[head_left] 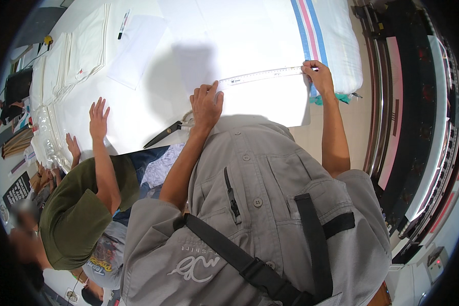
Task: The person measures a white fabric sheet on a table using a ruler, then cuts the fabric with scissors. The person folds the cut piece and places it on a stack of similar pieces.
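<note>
A clear ruler (262,76) lies slantwise across white sheet material (260,102) on the table. At its left end is my left hand (205,107), fingers curled and the index fingertip pressed on the ruler's end. My right hand (319,76) pinches the opposite end between thumb and fingers, by the edge of a cloth with blue and pink stripes (309,30). Next to my left wrist lie large scissors (164,133) with dark blades; my wrist partly hides their handles.
Stacks of folded white cloth (89,43) sit at the left, near a marker (122,25) and a loose white sheet (137,51). A co-worker in a green top (81,204) leans there, one hand (99,118) flat on the table. A long machine (392,112) stands at right.
</note>
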The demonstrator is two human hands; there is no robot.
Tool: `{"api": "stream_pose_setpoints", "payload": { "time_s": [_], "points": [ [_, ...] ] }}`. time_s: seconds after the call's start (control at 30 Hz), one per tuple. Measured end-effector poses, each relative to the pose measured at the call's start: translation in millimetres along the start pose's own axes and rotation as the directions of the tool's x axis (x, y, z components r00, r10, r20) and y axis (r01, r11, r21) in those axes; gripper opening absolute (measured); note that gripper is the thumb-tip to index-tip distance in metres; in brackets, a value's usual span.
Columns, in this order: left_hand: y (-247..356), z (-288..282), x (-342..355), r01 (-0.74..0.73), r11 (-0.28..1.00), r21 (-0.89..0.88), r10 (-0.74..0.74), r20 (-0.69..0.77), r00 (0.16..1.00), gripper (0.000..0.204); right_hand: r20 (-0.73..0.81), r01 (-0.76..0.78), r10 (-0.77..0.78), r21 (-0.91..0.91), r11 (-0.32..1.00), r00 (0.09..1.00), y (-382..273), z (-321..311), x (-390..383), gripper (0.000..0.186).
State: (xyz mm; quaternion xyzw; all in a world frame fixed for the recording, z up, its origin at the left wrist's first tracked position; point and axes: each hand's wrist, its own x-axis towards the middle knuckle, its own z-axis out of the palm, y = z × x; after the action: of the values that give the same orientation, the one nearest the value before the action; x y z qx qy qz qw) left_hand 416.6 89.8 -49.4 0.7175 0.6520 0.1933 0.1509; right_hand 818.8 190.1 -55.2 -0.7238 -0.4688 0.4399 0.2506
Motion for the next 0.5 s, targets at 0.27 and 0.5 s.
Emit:
{"api": "stream_pose_setpoints", "payload": {
  "time_s": [0.27,0.5],
  "points": [
    [-0.7,-0.8,-0.7,0.018,0.999,-0.035,-0.017,0.02,1.0,0.043,-0.002,-0.01,0.01,0.005,1.0,1.0,-0.4,-1.1,-0.5,0.031],
    [-1.1,1.1,-2.1,0.016,1.0,-0.017,-0.016,0.019,1.0,0.044,-0.027,0.024,-0.024,0.0,1.0,0.999,1.1,1.5,-1.5,0.031]
  ]
}}
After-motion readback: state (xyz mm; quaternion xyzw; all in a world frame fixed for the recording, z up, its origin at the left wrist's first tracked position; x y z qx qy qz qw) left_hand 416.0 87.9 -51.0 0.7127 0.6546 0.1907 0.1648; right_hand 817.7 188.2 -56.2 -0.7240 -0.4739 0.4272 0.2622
